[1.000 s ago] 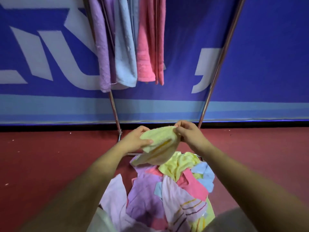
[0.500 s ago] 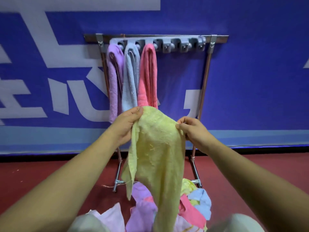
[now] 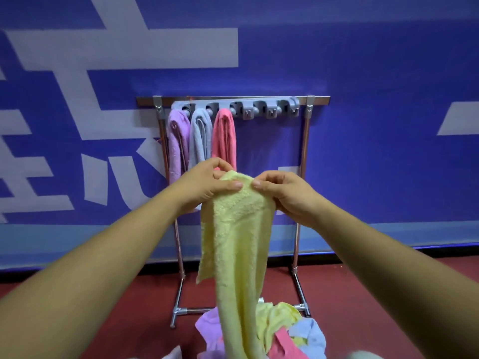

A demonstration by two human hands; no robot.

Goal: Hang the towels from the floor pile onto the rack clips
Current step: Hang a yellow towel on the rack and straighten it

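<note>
Both hands are clamped on the yellow towel. The left hand and right hand pinch its bunched top edge, thumbs nearly meeting. It's held in front of the rack, below the clip strip, and its tail runs down into the floor pile at the rack's foot.

Here's the worry. That tail looks to be lying on the heap, so a lift towards the clips could drag another towel along or snag it. The grip is on a narrow gather of thick terry. If the bunch goes into a clip too fat, I'd guess it won't seat; too thin, and the weight of the hanging length may pull it out. The nearest of the free clips sits just beside the pink towel, so a careless push there could knock that one loose.

Now the tally. On the rack there are three towels hung side by side from its left end: a purple towel, a grey-blue towel, and the pink. Free clips towards the rack's right end: I count three, though the last one is hard to read. There's one towel in hand, and two hands on it. In the pile I can pick out yellow, pink, light blue and purple cloth, but it's heaped and cut off at the bottom, so there's no honest count. It lies on the red floor.
</note>
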